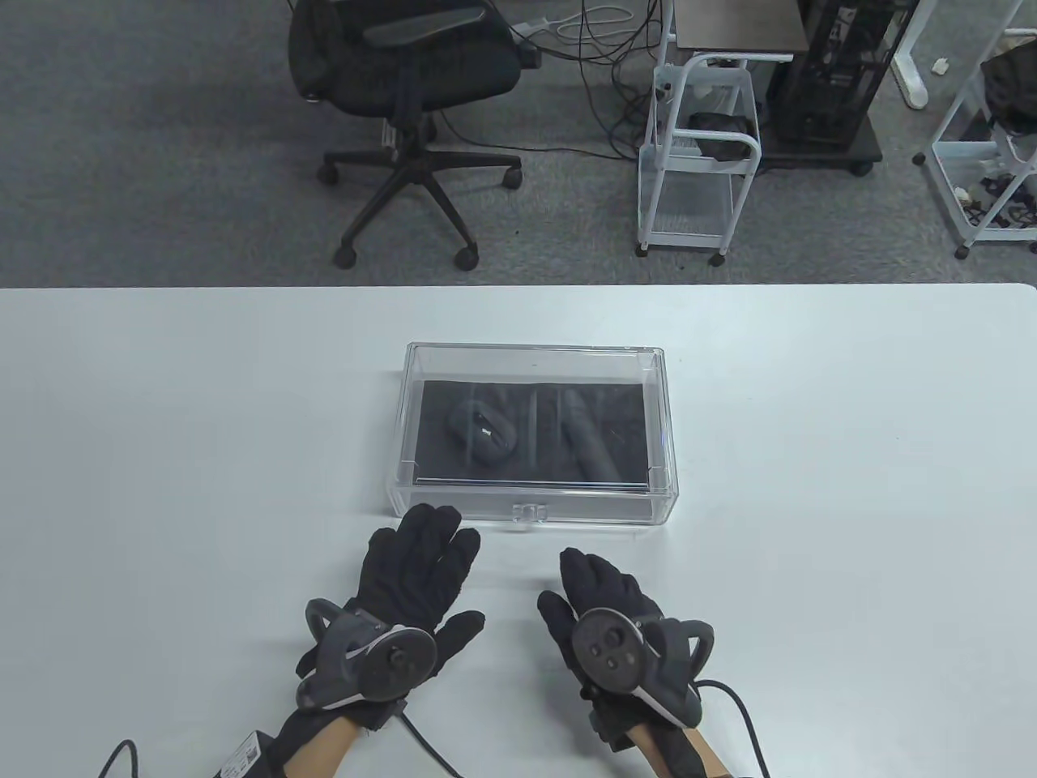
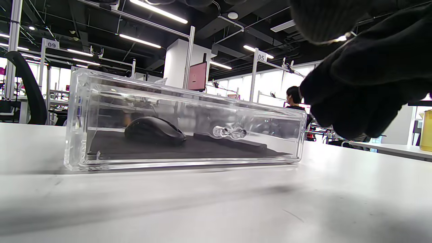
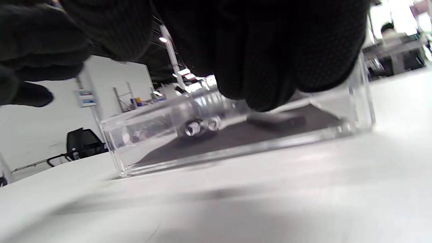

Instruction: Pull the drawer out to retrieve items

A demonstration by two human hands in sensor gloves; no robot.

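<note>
A clear acrylic drawer box sits on the white table, its drawer closed, with a small clear handle at its front. Inside, on a black liner, lie a black computer mouse and a long black cylindrical item. My left hand lies flat on the table just in front of the box's left front corner, fingers spread, holding nothing. My right hand rests on the table below the handle, a little to its right, empty. The box, mouse and handle also show in the left wrist view. The handle shows in the right wrist view.
Beyond the table's far edge stand a black office chair and a white wire cart on the grey floor. Cables trail from both gloves toward the table's near edge.
</note>
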